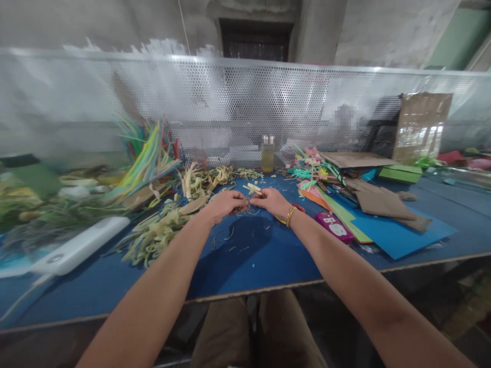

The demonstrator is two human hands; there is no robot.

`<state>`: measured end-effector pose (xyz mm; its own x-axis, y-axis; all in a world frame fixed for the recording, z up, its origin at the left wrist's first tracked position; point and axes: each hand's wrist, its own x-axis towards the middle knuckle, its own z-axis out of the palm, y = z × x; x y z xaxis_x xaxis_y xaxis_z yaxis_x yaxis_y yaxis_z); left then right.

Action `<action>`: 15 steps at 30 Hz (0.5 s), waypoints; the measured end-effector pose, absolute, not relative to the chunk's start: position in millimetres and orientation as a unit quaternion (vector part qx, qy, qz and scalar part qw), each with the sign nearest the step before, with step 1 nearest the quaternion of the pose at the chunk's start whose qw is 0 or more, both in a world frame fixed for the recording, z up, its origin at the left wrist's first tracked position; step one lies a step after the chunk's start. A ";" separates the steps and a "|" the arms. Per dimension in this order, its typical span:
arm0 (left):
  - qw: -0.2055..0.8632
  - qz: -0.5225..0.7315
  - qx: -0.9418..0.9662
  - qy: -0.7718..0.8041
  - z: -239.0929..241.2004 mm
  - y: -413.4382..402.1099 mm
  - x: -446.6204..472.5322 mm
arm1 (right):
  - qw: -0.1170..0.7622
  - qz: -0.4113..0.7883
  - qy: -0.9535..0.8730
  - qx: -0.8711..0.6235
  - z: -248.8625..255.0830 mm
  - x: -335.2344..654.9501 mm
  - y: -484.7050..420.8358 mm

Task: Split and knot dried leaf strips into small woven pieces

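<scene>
Over the middle of the blue table, my left hand (227,203) and my right hand (273,202) come together with fingertips almost touching. A small piece of pale yellow strips (252,188) sticks out above the fingertips of my right hand, which is closed in a pinch on it. My left hand is pinched too, beside thin brownish fibres; what exactly it holds is too small to make out. A gold bracelet (290,215) circles my right wrist. Under that wrist, a yellow and red curved object (283,221) is partly hidden.
Pale curled strips (157,232) lie piled left, near a white power strip (82,245) and a colourful strip bundle (148,158). A bottle (268,154) stands before the perforated metal screen (230,97). Right are a magenta box (333,227), blue paper (402,237) and cardboard (383,199).
</scene>
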<state>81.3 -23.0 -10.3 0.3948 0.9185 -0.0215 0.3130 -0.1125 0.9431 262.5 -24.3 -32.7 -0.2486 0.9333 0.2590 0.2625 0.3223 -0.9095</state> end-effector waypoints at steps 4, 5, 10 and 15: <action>0.476 0.291 0.694 0.454 -8.7 -24.0 81.3 | 0.421 0.371 -0.704 -0.436 -35.3 263.0 -21.6; 0.472 0.287 0.697 0.458 -8.1 -24.5 81.5 | 0.419 0.362 -0.709 -0.437 -36.1 263.1 -20.8; 0.478 0.283 0.699 0.450 -6.9 -26.5 82.7 | 0.412 0.350 -0.719 -0.438 -38.3 263.5 -18.3; 0.460 0.290 0.704 0.457 -9.1 -24.7 82.3 | 0.421 0.382 -0.698 -0.435 -33.6 261.9 -22.2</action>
